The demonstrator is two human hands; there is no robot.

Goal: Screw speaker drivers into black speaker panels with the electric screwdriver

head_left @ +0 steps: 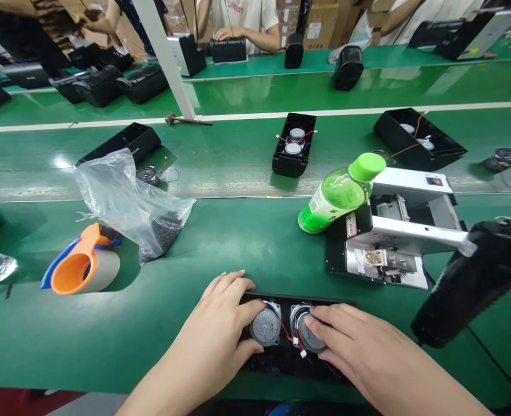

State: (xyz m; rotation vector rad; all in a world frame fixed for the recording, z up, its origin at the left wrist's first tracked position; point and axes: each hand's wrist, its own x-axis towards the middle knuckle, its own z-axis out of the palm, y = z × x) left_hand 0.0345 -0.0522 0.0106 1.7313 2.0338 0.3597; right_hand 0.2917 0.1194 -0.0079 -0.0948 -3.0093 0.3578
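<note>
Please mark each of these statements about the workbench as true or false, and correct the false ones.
1. Both hands rest on the black speaker housing. True: the left hand touches the left speaker driver, the right hand the right speaker driver.
2. The green bottle stands upright. False: it is tilted, leaning on the grey machine.
3. The tape dispenser lies to the left of the hands. True.
4. The plastic bag is held by the left hand. False: it lies apart on the green table.
</note>
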